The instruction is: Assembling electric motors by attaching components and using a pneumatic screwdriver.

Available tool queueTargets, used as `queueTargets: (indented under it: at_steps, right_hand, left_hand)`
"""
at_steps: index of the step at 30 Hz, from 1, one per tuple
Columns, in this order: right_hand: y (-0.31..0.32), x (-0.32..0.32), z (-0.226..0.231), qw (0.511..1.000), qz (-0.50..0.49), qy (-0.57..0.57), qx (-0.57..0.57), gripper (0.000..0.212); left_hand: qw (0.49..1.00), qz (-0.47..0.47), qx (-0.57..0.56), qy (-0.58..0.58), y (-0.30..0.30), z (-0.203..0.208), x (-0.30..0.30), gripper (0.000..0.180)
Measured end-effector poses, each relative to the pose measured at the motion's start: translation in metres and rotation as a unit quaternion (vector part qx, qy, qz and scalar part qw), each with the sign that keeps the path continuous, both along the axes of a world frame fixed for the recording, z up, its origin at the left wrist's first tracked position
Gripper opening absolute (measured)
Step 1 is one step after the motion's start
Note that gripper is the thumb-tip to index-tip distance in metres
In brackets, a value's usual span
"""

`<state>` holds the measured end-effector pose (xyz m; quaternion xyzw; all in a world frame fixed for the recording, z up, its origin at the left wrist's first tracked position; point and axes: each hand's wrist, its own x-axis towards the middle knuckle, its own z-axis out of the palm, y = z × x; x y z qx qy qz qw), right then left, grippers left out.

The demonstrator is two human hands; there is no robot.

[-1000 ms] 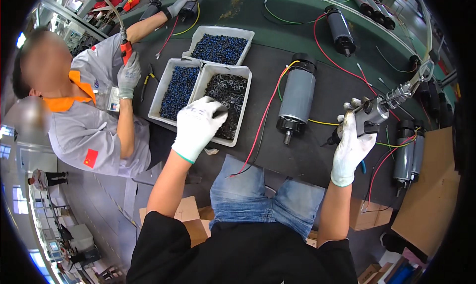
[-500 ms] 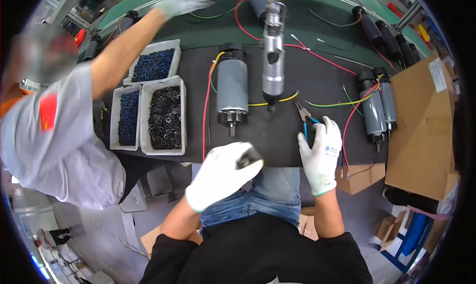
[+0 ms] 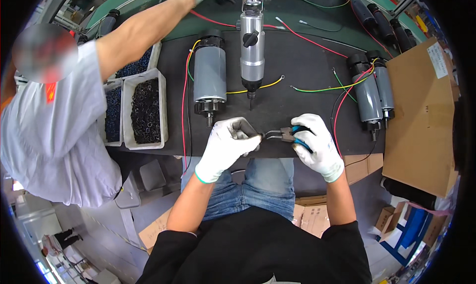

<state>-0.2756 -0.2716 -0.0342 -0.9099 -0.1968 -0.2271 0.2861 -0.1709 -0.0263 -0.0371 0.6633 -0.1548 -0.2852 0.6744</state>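
Note:
My right hand (image 3: 321,149), in a white glove, grips a pair of pliers (image 3: 286,134) with blue handles. Their slim, bent jaws point left toward my left hand. My gloved left hand (image 3: 223,147) is closed at the table's front edge, thumb and fingertips pressed together close to the jaw tips. Whatever is in its fingers is too small to make out. Just beyond it lies a grey cylindrical motor (image 3: 209,76), its threaded shaft pointing at me and its wires alongside. A silver power driver (image 3: 252,48) hangs upright right of the motor, bit down.
Left of the motor stand white bins, one with black rings (image 3: 145,110), others with small blue parts (image 3: 113,115). A co-worker's arm (image 3: 144,36) reaches across at upper left. More motors (image 3: 368,98) with loose wires lie at right, beside a cardboard box (image 3: 419,120).
My right hand has picked the pliers up off the table and brought them left, to my left hand. The co-worker's hand has moved right and now holds a dark part.

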Motion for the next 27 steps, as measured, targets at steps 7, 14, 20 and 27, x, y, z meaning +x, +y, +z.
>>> queueTargets:
  at_steps: [7, 14, 20, 27]
  right_hand:
    - [-0.003, 0.002, -0.002, 1.0, 0.014, 0.019, -0.007, 0.03]
    - [-0.001, 0.003, -0.004, 1.0, 0.011, 0.022, -0.018, 0.032]
    - [0.002, 0.002, -0.002, 0.999, -0.003, 0.026, -0.02, 0.032]
    - [0.004, 0.003, -0.002, 0.999, -0.009, 0.029, -0.033, 0.032]
  left_hand:
    - [0.999, -0.024, 0.016, -0.03, 0.004, -0.004, 0.003, 0.014]
    - [0.998, -0.035, -0.008, 0.043, 0.006, 0.005, 0.005, 0.014]
    - [0.998, -0.036, -0.003, 0.055, 0.007, 0.006, 0.006, 0.014]
    - [0.997, -0.042, 0.006, 0.063, 0.006, 0.007, 0.007, 0.014]
